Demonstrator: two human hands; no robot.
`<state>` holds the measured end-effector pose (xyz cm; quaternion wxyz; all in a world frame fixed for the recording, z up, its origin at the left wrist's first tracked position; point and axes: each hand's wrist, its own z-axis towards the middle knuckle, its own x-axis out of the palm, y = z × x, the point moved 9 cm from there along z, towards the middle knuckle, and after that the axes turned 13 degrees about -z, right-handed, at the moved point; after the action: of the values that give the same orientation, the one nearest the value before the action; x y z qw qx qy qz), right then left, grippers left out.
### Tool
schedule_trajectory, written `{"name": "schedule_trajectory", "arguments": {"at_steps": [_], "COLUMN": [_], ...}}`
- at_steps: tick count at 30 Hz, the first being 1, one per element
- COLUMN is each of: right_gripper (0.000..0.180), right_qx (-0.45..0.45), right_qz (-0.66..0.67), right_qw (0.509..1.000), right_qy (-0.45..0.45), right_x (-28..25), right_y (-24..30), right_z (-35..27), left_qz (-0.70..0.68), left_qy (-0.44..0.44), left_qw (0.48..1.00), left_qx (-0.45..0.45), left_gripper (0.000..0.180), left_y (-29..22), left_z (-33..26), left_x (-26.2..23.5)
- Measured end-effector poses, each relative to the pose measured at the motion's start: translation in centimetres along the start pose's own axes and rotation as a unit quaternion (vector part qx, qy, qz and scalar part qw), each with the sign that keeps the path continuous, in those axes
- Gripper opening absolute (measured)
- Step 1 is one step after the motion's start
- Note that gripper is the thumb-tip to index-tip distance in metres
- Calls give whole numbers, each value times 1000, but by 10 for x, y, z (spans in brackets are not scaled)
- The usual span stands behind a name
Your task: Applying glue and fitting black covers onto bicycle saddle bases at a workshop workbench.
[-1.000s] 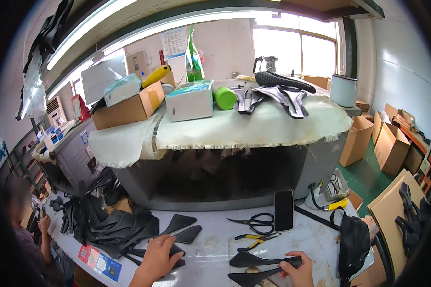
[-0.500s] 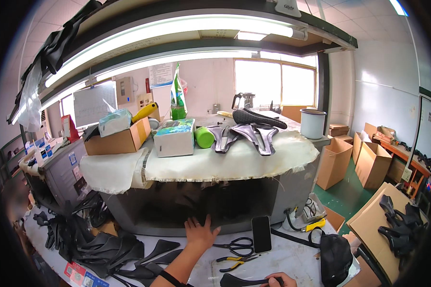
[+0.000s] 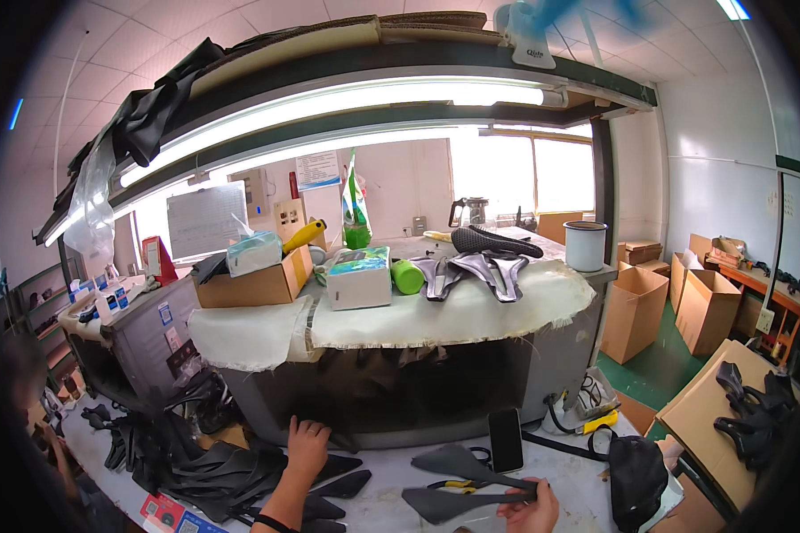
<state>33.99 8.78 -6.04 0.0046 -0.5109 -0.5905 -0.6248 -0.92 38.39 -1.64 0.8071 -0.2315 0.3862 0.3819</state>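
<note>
Fingers of right hand (image 3: 529,506) clenched around dark saddle shell (image 3: 467,504); left hand (image 3: 307,447) released, flat on black pieces (image 3: 231,471).

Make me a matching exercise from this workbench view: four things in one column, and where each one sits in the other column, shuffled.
Things:
1. black smartphone
2. white bucket
3. green cylinder
4. dark saddle-shaped shell

Places:
A. lying on the cloth on the upper shelf, beside the tissue box
B. held in the right hand
C. flat on the white worktop, near the scissors
D. standing at the right end of the upper shelf

Pairs: 1-C, 2-D, 3-A, 4-B
</note>
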Motion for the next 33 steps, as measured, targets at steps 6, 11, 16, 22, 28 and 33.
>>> {"name": "schedule_trajectory", "arguments": {"at_steps": [6, 11, 16, 22, 28, 33], "right_gripper": [31, 30, 25, 27, 24, 39], "right_qx": [29, 44, 176, 113, 32, -639], "right_qz": [90, 0, -61, -173, -247, -727], "right_qw": [995, 997, 966, 967, 932, 215], "right_qy": [35, 62, 179, 148, 263, 132], "right_x": [73, 183, 252, 230, 271, 330], "right_y": [-72, -143, -245, -233, -166, -113], "right_z": [22, 63, 112, 141, 185, 208], "left_qz": [-250, -596, -918, -974, -922, -924], "left_qy": [-312, -598, -166, -77, -108, -73], "left_qw": [916, 480, 313, 55, 184, 157], "left_qx": [-30, -238, -176, -206, -323, -340], "left_gripper": [29, 25, 42, 32, 38, 36], "left_y": [-29, -16, -101, -133, -118, -119], "left_z": [-72, -179, -197, -266, -312, -306], "left_x": [-134, -142, -75, -56, -8, -4]}}
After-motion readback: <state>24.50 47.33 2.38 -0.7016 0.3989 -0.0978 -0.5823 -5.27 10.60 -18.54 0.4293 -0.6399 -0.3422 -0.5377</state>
